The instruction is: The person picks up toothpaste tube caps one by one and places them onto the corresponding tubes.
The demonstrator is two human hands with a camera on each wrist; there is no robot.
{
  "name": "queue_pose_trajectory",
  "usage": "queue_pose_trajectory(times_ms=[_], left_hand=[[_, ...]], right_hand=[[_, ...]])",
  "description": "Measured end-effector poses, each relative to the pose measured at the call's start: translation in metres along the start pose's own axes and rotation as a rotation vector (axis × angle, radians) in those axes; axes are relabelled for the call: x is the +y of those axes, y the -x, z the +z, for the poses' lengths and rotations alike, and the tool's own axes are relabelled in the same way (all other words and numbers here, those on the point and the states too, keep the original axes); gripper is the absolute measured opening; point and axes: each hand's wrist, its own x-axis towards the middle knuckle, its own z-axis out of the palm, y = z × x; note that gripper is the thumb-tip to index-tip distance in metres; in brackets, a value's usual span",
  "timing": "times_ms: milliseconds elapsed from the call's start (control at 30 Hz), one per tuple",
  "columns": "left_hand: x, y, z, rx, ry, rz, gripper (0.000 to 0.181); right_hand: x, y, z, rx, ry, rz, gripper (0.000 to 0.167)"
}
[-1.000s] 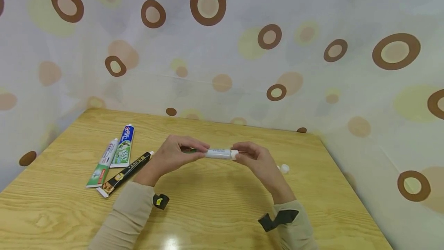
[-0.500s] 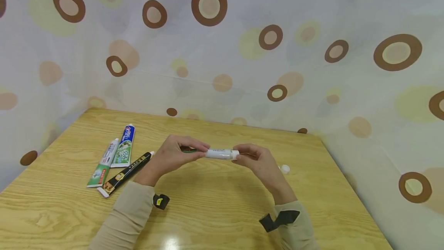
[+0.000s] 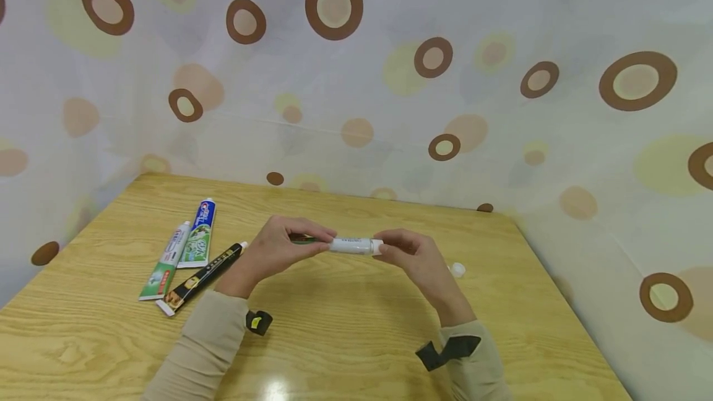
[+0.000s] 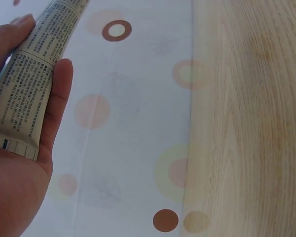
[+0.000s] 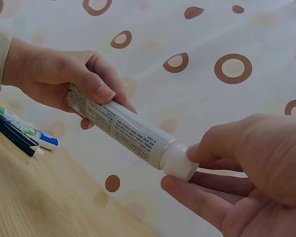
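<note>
Above the middle of the table, a pale toothpaste tube [image 3: 351, 245] is held level between both hands. My left hand [image 3: 281, 247] grips the tube's body near its flat crimped end, thumb on one side and fingers on the other. In the left wrist view the printed back of the tube [image 4: 27, 74] lies along the palm. My right hand [image 3: 414, 262] pinches the white screw cap [image 5: 179, 162] between thumb and fingers. The cap sits on the tube's neck in the right wrist view.
To the left lie a white-green toothpaste tube [image 3: 166, 262], a blue-green one [image 3: 198, 234] and a black one [image 3: 202, 278]. White caps [image 3: 458, 270] lie right of my right hand, partly hidden by it. A patterned curtain [image 3: 356, 79] hangs behind the wooden table [image 3: 334, 339].
Both hands stay in nearly the same place on the tube and cap. My right fingers shift slightly at the cap. The other tubes have not moved.
</note>
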Motion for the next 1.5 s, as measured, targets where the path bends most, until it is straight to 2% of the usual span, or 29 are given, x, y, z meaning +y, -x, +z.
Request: queue_pose_trajectory(times_ms=[167,433,567,833,1033,1267,1500], left_hand=[[0.0009,0.0007,0.0001,0.001,0.001,0.003,0.013],[-0.0014,0.0000,0.0015,-0.008,0.019,0.001,0.012],[-0.0014,0.0004,0.0007,0.001,0.004,0.007,0.012],[-0.0005,0.0008,-0.0006,0.009,-0.014,0.005,0.013],[-0.0019,0.0001,0.0010,0.004,-0.002,-0.011,0.013],[-0.0027,-0.0006,0.0005,0.007,-0.003,-0.011,0.013],[-0.0017,-0.0009,0.0012,0.005,0.014,-0.019,0.013]], right_hand=[[-0.0006,0.0010,0.0001,-0.018,-0.002,0.005,0.034],[0.0000,-0.0021,0.0004,0.026,0.107,-0.035,0.025],[0.0006,-0.0017,0.0005,0.027,0.099,-0.016,0.025],[-0.0002,-0.0015,-0.0001,-0.026,0.024,-0.006,0.031],[0.0015,-0.0024,0.0009,-0.015,0.047,-0.021,0.027],[0.0016,-0.0030,0.0018,-0.013,0.006,0.006,0.029],[0.0020,-0.0020,0.0008,0.001,0.051,0.009,0.029]])
